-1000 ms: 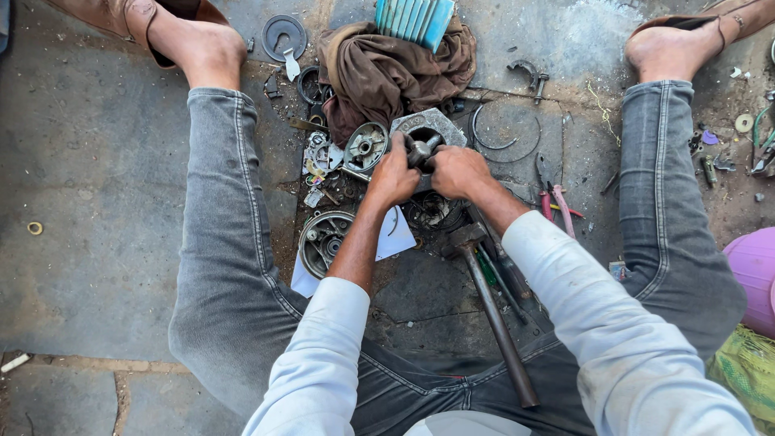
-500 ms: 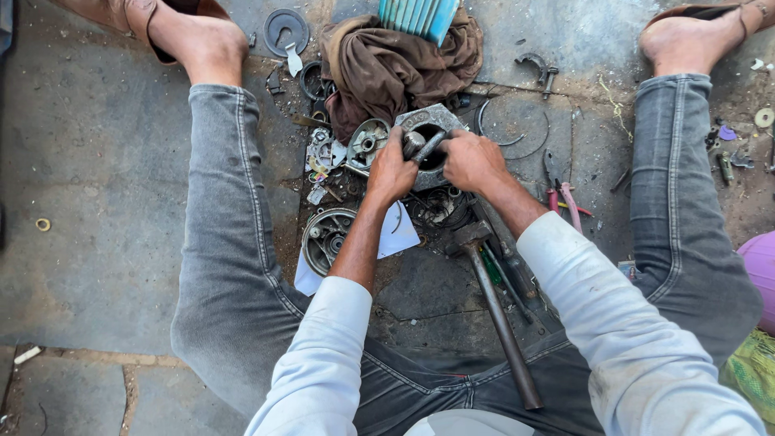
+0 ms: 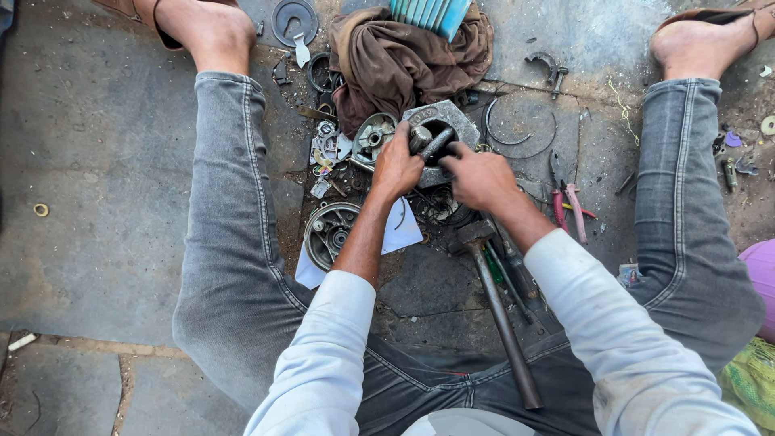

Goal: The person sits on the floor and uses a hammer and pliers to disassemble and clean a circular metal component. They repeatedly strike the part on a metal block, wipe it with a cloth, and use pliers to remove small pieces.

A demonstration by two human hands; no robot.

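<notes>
Both hands, left hand (image 3: 397, 165) and right hand (image 3: 480, 176), clamped on the grey metal housing (image 3: 440, 133) beside the hammer (image 3: 496, 311); could slip, pinching fingers.

Dull grey cast-metal housing (image 3: 440, 129) far centre; brown crumpled cloth (image 3: 404, 56) beyond it; matt, grimy steel hammer (image 3: 500, 315) near centre (rusty head); white paper (image 3: 400, 234) under oily parts; rough concrete floor (image 3: 81, 161)
</notes>
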